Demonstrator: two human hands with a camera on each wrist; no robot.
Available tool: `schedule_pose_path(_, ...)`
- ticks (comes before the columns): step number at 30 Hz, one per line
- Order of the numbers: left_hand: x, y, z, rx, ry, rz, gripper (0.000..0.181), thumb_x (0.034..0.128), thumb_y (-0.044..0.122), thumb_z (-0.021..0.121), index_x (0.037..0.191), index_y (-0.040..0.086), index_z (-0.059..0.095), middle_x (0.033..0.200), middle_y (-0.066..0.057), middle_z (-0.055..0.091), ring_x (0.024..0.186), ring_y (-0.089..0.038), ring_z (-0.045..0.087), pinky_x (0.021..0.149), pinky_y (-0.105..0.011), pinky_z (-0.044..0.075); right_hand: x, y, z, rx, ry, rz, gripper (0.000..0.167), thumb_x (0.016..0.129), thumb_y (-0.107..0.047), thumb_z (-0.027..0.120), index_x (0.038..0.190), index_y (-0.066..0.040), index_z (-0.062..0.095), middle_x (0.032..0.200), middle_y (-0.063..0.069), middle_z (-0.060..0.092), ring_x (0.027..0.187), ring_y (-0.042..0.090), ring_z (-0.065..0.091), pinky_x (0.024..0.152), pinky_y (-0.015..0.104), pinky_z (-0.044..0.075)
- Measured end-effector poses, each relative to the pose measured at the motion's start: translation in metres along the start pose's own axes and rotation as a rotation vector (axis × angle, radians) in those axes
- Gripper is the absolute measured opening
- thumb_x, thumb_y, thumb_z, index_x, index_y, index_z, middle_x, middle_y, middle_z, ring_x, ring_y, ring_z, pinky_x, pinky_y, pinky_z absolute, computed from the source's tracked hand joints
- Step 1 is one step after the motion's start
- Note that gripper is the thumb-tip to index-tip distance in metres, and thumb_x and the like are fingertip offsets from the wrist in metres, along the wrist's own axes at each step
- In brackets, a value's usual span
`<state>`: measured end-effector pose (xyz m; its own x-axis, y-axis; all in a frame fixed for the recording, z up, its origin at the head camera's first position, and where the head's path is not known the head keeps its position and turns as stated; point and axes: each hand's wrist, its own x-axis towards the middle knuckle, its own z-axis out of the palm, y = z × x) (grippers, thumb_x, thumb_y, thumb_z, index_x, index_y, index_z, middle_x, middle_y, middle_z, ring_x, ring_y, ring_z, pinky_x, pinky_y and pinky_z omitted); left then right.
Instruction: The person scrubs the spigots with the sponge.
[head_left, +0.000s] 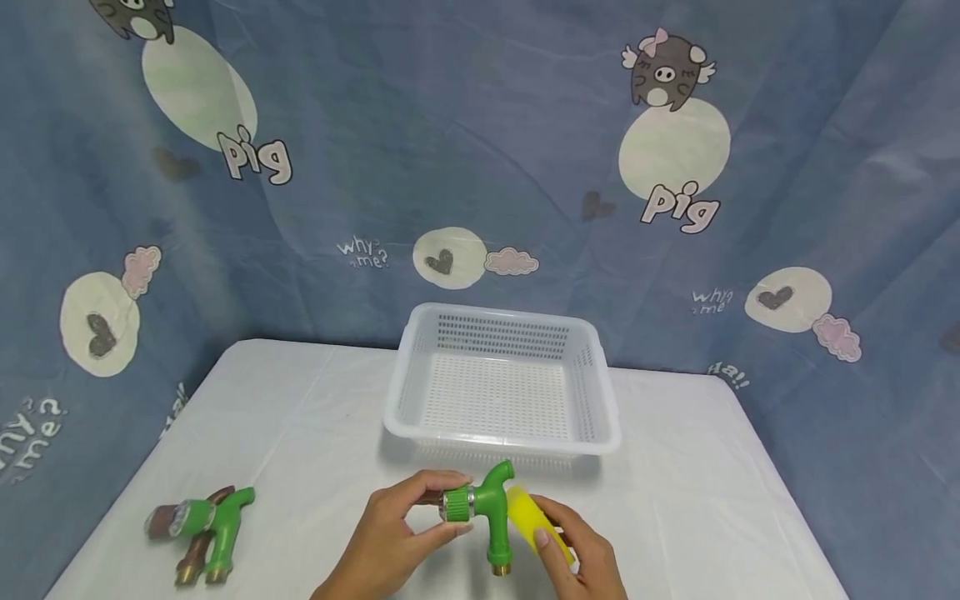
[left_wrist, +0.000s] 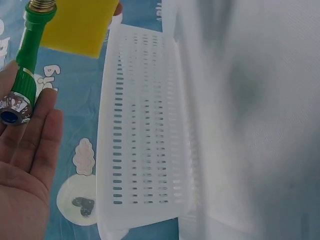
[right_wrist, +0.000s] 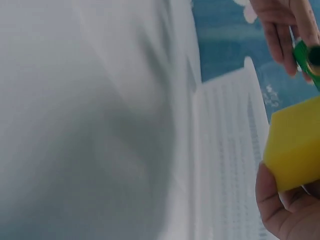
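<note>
Between its thumb and fingers my left hand point(head_left: 401, 527) grips a green faucet point(head_left: 492, 506) by its ribbed knob. The spout points up and the brass-threaded end hangs down, both above the table. My right hand point(head_left: 581, 546) pinches a yellow sponge point(head_left: 534, 523) and holds it close against the faucet's right side in the head view; whether they touch I cannot tell. In the left wrist view the faucet point(left_wrist: 31, 47) overlaps the sponge point(left_wrist: 77, 27). The right wrist view shows the thick sponge point(right_wrist: 295, 145) with fingertips on its lower edge.
A white perforated basket point(head_left: 501, 444) stands behind the hands at the table's far side. On the left lie another green faucet point(head_left: 225, 533) and a brown faucet point(head_left: 197, 557), crossed over each other. A white cloth point(head_left: 315, 417) covers the table, and a blue patterned curtain point(head_left: 480, 150) hangs behind.
</note>
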<state>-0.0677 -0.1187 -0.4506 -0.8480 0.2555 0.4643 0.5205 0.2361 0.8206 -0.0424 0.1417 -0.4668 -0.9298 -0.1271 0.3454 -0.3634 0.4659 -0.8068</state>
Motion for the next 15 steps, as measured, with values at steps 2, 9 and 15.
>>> schedule_pose_path(2,-0.0001,0.0014,0.0003,-0.008,0.004,0.005,0.044,0.0864,0.026,0.087,0.127,0.025,0.069,0.122,0.009,0.073,0.097,-0.011,0.072,0.087,-0.031,0.062,-0.0009,-0.0037,0.0039,0.073,-0.011,0.088,0.028,0.102,-0.013,0.068,0.129,-0.021,0.071,0.115,-0.012,0.072,0.090,0.010,0.067,0.072,0.028,0.059)
schedule_pose_path(9,-0.0016,0.0019,-0.0019,0.005,0.058,-0.022,0.046,0.0852,0.022,0.088,0.126,0.027,0.069,0.118,0.012,0.073,0.098,-0.011,0.072,0.090,-0.031,0.061,-0.0052,-0.0089,0.0082,0.134,-0.063,0.050,0.032,0.102,-0.014,0.069,0.130,-0.030,0.071,0.122,-0.009,0.071,0.097,0.014,0.070,0.073,0.031,0.061)
schedule_pose_path(15,-0.0021,-0.0011,-0.0043,0.045,0.067,0.003,0.046,0.0855,0.018,0.089,0.126,0.024,0.068,0.113,0.012,0.072,0.092,-0.010,0.072,0.086,-0.029,0.062,-0.0068,-0.0040,-0.0007,0.074,-0.028,-0.100,0.040,0.098,-0.007,0.072,0.135,-0.023,0.069,0.131,-0.004,0.068,0.105,0.015,0.070,0.078,0.026,0.060)
